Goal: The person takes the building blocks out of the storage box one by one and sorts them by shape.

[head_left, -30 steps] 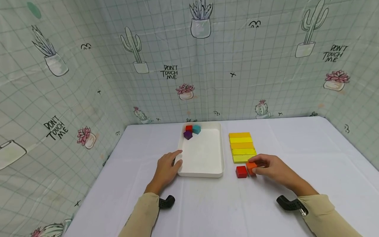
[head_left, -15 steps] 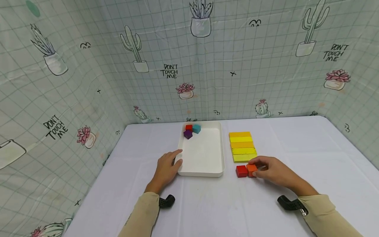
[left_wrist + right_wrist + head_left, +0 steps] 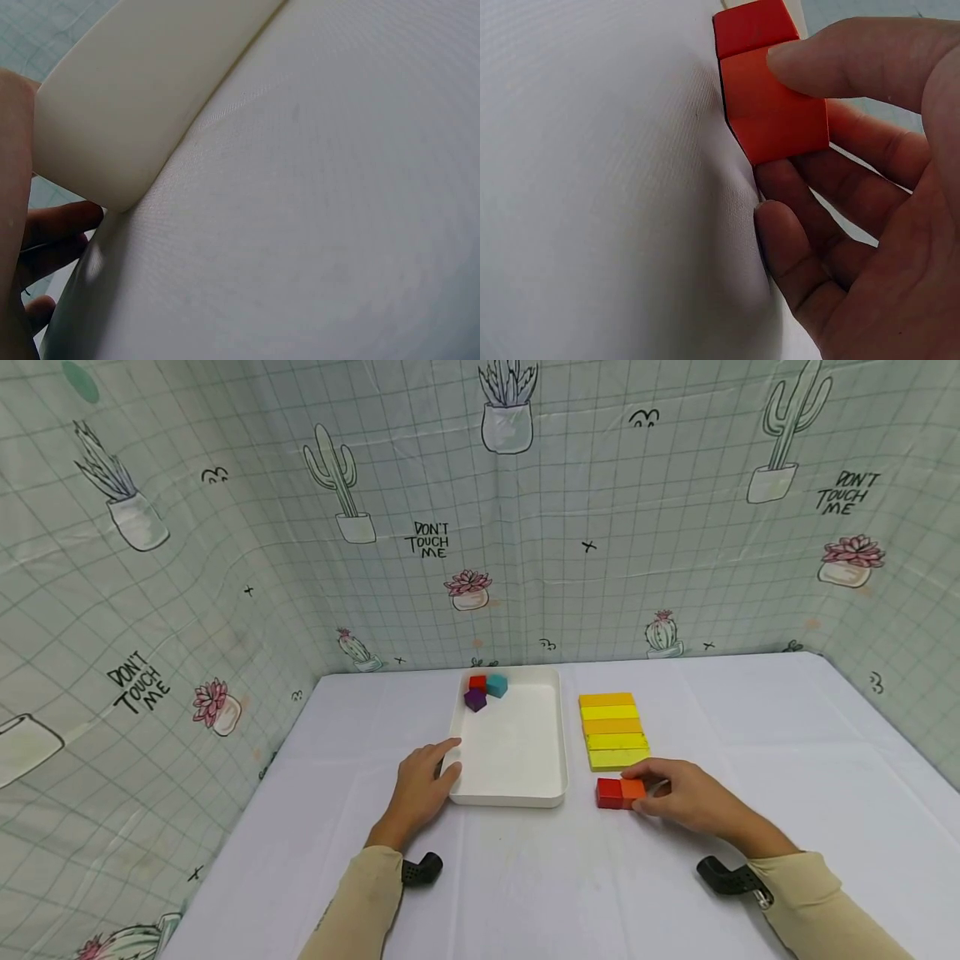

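Note:
My right hand (image 3: 693,797) pinches an orange cube (image 3: 633,790), thumb on its near face and fingers at its far side. That cube sits flush against a red cube (image 3: 609,793) on its left, as the right wrist view also shows. My left hand (image 3: 422,785) holds the front left corner of a white tray (image 3: 517,799), index fingertip and thumb at the rim. Some of its fingers (image 3: 64,223) show beside the tray's outer wall in the left wrist view. Inside the tray's far left corner lie a small red cube (image 3: 477,682), a teal block (image 3: 497,685) and a purple block (image 3: 475,699).
Yellow and amber bars (image 3: 613,727) lie side by side as a flat panel, just beyond the two cubes and right of the tray. A white cloth covers the table (image 3: 525,885). A printed curtain (image 3: 555,510) stands behind and at both sides.
My right hand has lowered the orange cube to the table and slid it left until it meets the red cube. The left hand and tray have stayed in place.

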Action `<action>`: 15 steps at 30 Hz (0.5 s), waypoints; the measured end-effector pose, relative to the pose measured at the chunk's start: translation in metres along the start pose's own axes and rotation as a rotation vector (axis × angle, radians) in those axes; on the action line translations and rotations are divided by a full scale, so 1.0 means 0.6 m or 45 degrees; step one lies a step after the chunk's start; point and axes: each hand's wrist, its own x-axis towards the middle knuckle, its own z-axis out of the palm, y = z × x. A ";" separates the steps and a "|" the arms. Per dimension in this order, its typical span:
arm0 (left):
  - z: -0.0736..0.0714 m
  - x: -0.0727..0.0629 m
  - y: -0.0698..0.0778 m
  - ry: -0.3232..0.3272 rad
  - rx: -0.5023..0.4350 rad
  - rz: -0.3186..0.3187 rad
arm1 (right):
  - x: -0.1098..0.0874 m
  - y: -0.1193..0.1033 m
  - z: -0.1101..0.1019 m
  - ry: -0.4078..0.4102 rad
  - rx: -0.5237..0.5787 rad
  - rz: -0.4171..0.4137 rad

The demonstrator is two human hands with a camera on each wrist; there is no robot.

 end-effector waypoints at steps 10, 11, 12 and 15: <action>-0.001 -0.001 0.001 -0.011 -0.007 -0.004 | 0.002 -0.002 0.007 0.004 -0.057 0.009; -0.001 -0.001 0.001 -0.014 -0.009 -0.003 | 0.003 -0.003 0.009 0.011 -0.067 0.009; -0.002 -0.001 0.002 -0.015 -0.011 -0.004 | 0.003 -0.004 0.011 0.019 -0.080 0.007; -0.003 -0.003 0.003 -0.018 -0.016 -0.007 | 0.002 -0.009 0.015 0.044 -0.110 -0.002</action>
